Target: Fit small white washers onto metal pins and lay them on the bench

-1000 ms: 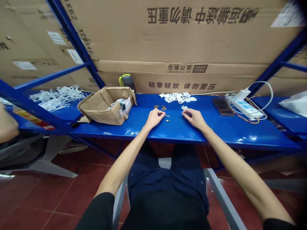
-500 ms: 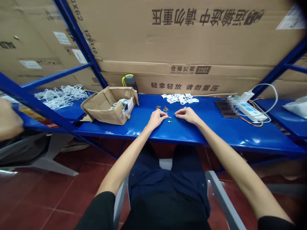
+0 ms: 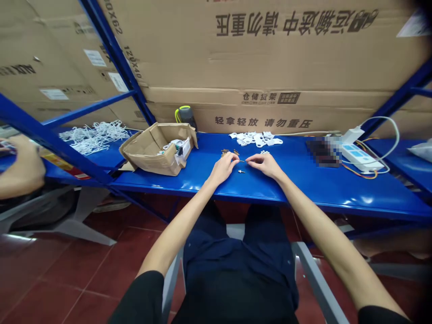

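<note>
My left hand (image 3: 223, 169) pinches a thin brass-coloured pin (image 3: 242, 161) that points to the right, low over the blue shelf top (image 3: 195, 180). Facing it, my right hand (image 3: 266, 165) has its fingertips pressed together close to the pin's free end. Whatever is between those fingertips is too small to make out. Just below the gap between my hands lies a small brass piece with a white part on it (image 3: 241, 171). More brass pins (image 3: 225, 152) lie behind my left hand, partly hidden by it. A few tiny white pieces (image 3: 265, 152) sit behind my right hand.
White flat parts (image 3: 258, 138) are piled at the back. An open cardboard box (image 3: 151, 155) stands left, with a dark cylinder (image 3: 186, 116) behind it. To the right lies a white device with cables (image 3: 361, 157). Another person's arm (image 3: 25, 168) shows at far left.
My right hand has come closer to my left, so its fingertips are now near the end of the brass pin. The view has shifted slightly.
</note>
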The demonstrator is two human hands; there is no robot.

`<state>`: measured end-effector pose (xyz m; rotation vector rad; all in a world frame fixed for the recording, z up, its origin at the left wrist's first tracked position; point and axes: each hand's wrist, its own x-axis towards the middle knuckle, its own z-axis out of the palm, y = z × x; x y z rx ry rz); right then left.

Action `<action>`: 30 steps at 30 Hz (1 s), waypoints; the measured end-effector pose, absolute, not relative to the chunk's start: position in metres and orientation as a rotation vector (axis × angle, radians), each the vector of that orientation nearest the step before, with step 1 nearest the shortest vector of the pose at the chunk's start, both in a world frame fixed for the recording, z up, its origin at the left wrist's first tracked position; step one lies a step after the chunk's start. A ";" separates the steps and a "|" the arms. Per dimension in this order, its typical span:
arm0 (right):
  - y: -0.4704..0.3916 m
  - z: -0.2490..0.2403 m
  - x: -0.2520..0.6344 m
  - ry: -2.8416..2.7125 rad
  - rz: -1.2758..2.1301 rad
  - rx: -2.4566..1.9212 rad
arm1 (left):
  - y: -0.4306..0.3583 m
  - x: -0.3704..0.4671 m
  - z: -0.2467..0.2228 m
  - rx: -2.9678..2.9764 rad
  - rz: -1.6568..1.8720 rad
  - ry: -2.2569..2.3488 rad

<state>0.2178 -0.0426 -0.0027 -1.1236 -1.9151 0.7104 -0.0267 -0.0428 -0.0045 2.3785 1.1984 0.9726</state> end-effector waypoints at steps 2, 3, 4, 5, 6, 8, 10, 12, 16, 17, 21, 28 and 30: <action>-0.042 -0.004 0.217 -1.901 0.717 -1.121 | -0.045 -0.026 -0.003 2.390 0.983 1.206; -0.043 -0.005 0.216 -1.885 0.736 -1.108 | -0.046 -0.026 -0.002 2.399 0.980 1.209; -0.043 -0.006 0.214 -1.867 0.765 -1.090 | -0.047 -0.025 -0.002 2.408 0.974 1.210; -0.043 -0.007 0.212 -1.848 0.795 -1.069 | -0.048 -0.025 -0.001 2.417 0.969 1.208; -0.044 -0.008 0.210 -1.830 0.821 -1.052 | -0.049 -0.025 -0.001 2.424 0.970 1.206; -0.045 -0.009 0.207 -1.808 0.846 -1.036 | -0.050 -0.024 0.000 2.432 0.980 1.196; -0.046 -0.008 0.205 -1.797 0.843 -1.056 | -0.051 -0.024 0.000 2.438 0.986 1.192; -0.048 -0.006 0.205 -1.790 0.838 -1.087 | -0.051 -0.024 -0.001 2.445 0.975 1.203; -0.051 -0.001 0.205 -1.752 0.851 -1.112 | -0.051 -0.024 -0.002 2.464 0.953 1.236; -0.051 0.000 0.206 -1.746 0.859 -1.116 | -0.051 -0.024 -0.002 2.467 0.948 1.242; -0.053 0.000 0.205 -1.746 0.899 -1.129 | -0.052 -0.023 -0.002 2.468 0.928 1.264; -0.055 0.002 0.204 -1.737 0.926 -1.115 | -0.052 -0.023 -0.003 2.503 0.933 1.212; -0.055 0.003 0.204 -1.753 0.901 -1.133 | -0.052 -0.023 -0.004 2.511 0.934 1.209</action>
